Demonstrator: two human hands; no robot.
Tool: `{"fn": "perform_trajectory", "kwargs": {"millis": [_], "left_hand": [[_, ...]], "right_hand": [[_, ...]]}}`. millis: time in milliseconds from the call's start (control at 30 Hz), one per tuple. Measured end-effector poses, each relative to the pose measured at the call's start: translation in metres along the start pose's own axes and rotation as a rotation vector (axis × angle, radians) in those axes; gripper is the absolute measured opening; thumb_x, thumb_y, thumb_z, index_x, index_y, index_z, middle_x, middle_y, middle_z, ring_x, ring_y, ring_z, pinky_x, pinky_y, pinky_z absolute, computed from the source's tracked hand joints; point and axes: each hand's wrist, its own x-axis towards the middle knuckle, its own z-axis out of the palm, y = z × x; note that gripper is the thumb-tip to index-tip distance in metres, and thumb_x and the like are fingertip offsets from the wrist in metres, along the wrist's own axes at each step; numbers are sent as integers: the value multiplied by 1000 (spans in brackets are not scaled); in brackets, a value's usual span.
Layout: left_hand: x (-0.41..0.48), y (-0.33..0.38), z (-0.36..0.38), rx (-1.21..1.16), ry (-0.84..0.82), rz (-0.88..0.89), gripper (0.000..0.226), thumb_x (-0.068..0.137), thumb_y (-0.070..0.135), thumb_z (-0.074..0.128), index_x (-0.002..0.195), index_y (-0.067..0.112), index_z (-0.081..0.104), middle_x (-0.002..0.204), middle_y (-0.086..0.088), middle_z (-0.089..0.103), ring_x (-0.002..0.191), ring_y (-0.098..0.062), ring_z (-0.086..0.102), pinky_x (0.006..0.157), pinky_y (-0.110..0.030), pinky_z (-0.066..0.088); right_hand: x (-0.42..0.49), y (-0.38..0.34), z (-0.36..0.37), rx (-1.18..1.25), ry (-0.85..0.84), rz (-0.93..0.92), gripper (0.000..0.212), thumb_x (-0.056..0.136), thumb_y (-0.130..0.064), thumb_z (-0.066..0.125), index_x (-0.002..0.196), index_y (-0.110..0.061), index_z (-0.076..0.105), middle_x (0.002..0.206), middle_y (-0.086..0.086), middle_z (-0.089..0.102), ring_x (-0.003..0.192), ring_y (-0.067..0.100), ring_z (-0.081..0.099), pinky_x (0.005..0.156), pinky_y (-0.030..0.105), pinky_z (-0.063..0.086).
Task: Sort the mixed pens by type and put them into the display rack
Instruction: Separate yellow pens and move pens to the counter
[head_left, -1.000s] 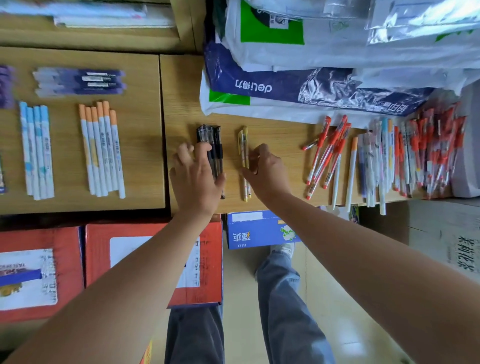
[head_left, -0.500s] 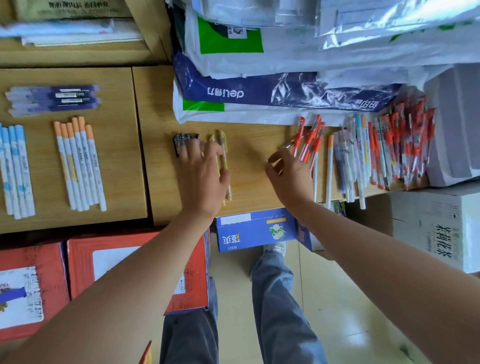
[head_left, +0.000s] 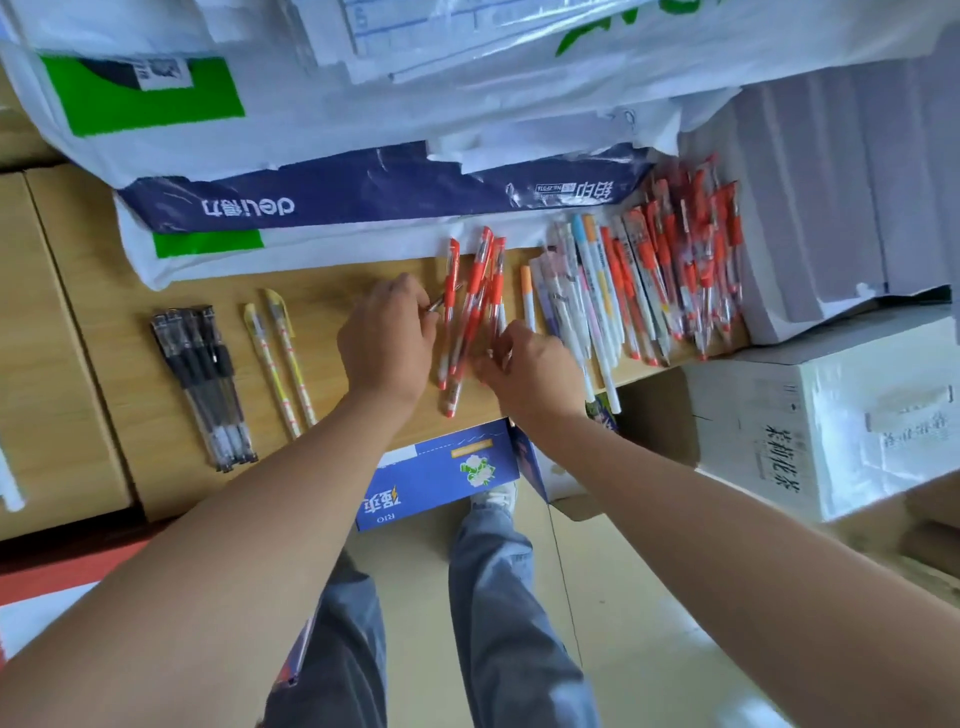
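The red pens — a small cluster of clear barrels with red caps and grips — lie roughly parallel on the wooden table, just left of the mixed pile, where more red ones are jumbled with white, orange-capped and blue-capped pens. Both hands are at this cluster. The left hand has its fingers curled and pinches the end of a slim pen that pokes out sideways toward the cluster; its colour is too blurred to tell. The right hand curls its fingers against the lower ends of the red pens, but blur hides whether it grasps them or only nudges them, so that cannot be told. Further left on the table lie sorted groups: two yellow pens side by side and, beyond them, a tight row of black pens. Behind everything sit wrapped paper reams, and a white carton stands at the right. No display rack is in view. The step in hand looks like sorting — gathering the red pens into one squared group. Next, it seems, more red ones must be picked out of the mixed pile without dragging neighbours along, since they overlap closely and would roll easily
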Motion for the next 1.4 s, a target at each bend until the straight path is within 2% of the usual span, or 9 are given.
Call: {"fn": "perform_trajectory", "kwargs": {"millis": [167,267,500,667,867,1000,1133,1267,1400], "left_hand": [[-1,-3,1,69,-98,9,15,86,32,61,88,18,66,83,3,67,81,-22,63,57,-28,36],[-11,-3,-2,98,-191,26,29,84,47,62,77,19,67,73,4,66,72,-20,63,53,-26,33],[-21,-2,-8,72,-210,-2,30,89,46,53,87,17,59,78,1,65,71,-20,59,58,-27,36],[-29,-3,-2,36,-260,-8,39,82,56,62,86,19,54,76,2,63,72,-20,60,56,-28,36],[-30,5,7,-7,-267,-26,34,83,50,66,86,17,57,76,1,64,71,-22,62,57,-32,46],[-32,-1,5,-28,-253,-54,33,86,50,62,86,18,52,75,2,64,66,-21,61,55,-30,46],[-32,9,-2,-116,-186,2,27,93,45,54,91,17,56,75,4,62,66,-18,60,55,-29,44],[-30,43,-6,-478,-307,11,31,95,44,52,89,16,63,66,9,57,56,-8,51,52,-23,36],[-23,65,2,-500,-328,25,40,96,40,51,76,7,61,63,-9,60,57,-27,55,55,-41,46]], "right_hand": [[9,15,-10,50,5,-1,25,88,-36,58,89,-12,60,79,7,66,73,29,62,62,38,53],[9,19,-14,108,-27,-21,19,86,-34,61,88,-15,59,77,4,67,69,26,62,60,37,53],[6,27,-18,65,57,3,21,91,-27,52,101,-9,49,74,10,65,65,31,62,59,42,53],[3,27,-15,79,23,81,34,91,-33,57,111,-8,46,90,13,65,78,34,63,68,45,53],[7,30,-14,94,-7,115,38,85,-43,67,91,-6,58,80,10,63,72,25,60,62,37,52],[9,32,-18,228,21,110,31,85,-39,67,87,-8,62,73,2,59,68,19,57,60,33,49],[3,38,-24,357,94,-4,20,86,-30,66,81,-12,58,62,-10,52,57,9,50,56,27,45],[-3,42,-32,384,-15,-252,18,82,-24,71,75,-13,58,64,-9,56,55,0,47,56,14,37],[-5,48,-42,406,-120,-300,20,83,-26,72,74,-15,58,62,-4,57,50,2,45,53,12,35]]}}
